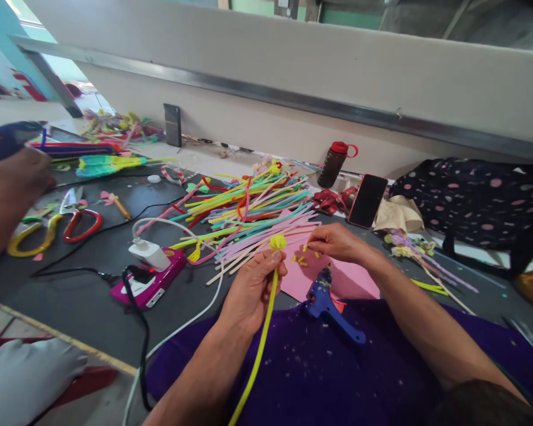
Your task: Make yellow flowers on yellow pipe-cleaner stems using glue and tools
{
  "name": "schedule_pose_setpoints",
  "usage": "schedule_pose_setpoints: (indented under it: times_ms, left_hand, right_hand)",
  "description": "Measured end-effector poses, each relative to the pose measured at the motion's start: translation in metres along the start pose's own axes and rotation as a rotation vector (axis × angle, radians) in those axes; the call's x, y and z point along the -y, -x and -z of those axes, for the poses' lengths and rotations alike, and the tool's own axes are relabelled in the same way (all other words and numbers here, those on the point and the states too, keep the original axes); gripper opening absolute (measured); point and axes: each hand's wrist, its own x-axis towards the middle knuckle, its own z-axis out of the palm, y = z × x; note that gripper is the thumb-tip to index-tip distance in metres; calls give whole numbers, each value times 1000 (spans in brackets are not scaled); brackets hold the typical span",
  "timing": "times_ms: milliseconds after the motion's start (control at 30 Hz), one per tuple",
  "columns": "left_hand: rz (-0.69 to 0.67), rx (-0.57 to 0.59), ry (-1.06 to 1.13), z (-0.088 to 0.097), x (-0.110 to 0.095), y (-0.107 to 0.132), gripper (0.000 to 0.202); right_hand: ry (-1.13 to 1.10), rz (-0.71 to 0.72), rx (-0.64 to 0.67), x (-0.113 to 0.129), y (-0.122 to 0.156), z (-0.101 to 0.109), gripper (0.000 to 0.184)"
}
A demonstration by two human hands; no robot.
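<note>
My left hand (263,283) is closed round a yellow pipe cleaner flower (278,241), just below its small rounded head. Its long yellow stem (266,325) curves down toward my lap. To the right, my right hand (333,241) hovers over a pink sheet (355,277) with its fingertips pinched together; whatever they hold is too small to make out. Small yellow snippets (300,260) lie on the sheet beside those fingertips. A blue glue gun (331,307) lies below my right hand, its nozzle on the pink sheet and its handle over the purple cloth (337,373).
Behind my hands lies a pile of coloured pipe cleaners (249,204). A magenta power strip (160,278) with trailing cables and scissors (77,222) are at left. A phone (368,201), bottle (333,164) and dark patterned bag (479,207) stand behind. Another person's hand (13,183) is far left.
</note>
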Motion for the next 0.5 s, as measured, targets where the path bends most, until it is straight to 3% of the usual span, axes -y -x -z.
schedule_pose_setpoints:
  times_ms: [133, 300, 500]
  left_hand:
    - [-6, 19, 0, 1, 1, 0, 18]
    - [3, 26, -21, 1, 1, 0, 18]
    - [18, 47, -55, 2, 2, 0, 17]
  right_hand:
    - [83, -13, 34, -6, 3, -5, 15]
    - [167, -36, -46, -4, 0, -12, 18]
    - [208, 100, 32, 9, -7, -26, 15]
